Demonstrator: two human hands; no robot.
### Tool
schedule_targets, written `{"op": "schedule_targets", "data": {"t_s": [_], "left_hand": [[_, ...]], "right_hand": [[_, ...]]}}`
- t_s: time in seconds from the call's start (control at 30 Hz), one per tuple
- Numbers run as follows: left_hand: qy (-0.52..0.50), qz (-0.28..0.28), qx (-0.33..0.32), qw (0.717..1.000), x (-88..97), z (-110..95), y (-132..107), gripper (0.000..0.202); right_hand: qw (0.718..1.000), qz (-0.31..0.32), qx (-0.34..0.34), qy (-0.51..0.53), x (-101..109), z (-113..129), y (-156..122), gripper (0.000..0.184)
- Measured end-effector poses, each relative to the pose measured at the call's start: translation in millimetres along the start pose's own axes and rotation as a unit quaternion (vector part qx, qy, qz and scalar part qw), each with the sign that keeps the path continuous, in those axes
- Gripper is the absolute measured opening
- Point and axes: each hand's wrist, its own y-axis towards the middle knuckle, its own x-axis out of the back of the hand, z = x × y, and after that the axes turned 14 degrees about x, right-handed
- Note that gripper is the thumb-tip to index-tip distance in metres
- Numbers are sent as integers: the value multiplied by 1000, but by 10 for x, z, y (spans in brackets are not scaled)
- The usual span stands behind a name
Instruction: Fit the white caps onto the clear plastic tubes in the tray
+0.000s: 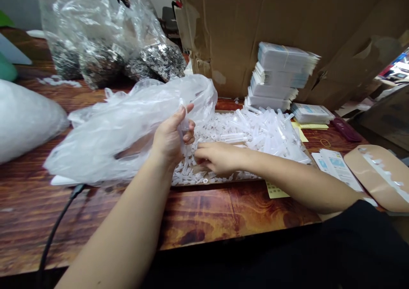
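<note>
My left hand (171,138) is closed around a slim clear plastic tube (182,131), held upright above the left part of a shallow cardboard tray (223,181). To its right, my right hand (222,157) reaches down into small white plastic caps (188,176) in that tray. Its fingers are curled together, and what lies between the fingertips is hidden. A heap of clear plastic tubes (271,133) fills the right side of the tray. Beside my left hand, a crumpled translucent plastic bag (128,123) spreads over the table.
Clear bags of shiny metal pieces (102,61) stand at the back left. Behind the tray rise stacks of printed cards (281,74) and a large cardboard box (223,29). A black cable (60,221) runs off the front left of the wooden table (223,212). A full white bag (28,118) sits far left.
</note>
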Motion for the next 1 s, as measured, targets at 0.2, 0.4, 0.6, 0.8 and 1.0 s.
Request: {"op": "schedule_targets", "data": {"t_s": [0.2, 0.4, 0.6, 0.8, 1.0], "left_hand": [[-21, -21, -6, 1000, 11, -51, -9, 23], [65, 9, -56, 996, 84, -31, 7, 39], [178, 82, -40, 980, 66, 24, -48, 43], [307, 98, -63, 945, -21, 129, -106, 39], [327, 102, -97, 934, -60, 202, -113, 35]], "right_hand": [[998, 20, -6, -51, -143, 34, 200, 16], [997, 14, -56, -51, -146, 17, 127, 21], [950, -280, -110, 85, 75, -199, -460, 24], [773, -548, -60, 313, 113, -202, -748, 19], [747, -552, -33, 368, 76, -198, -730, 23]]}}
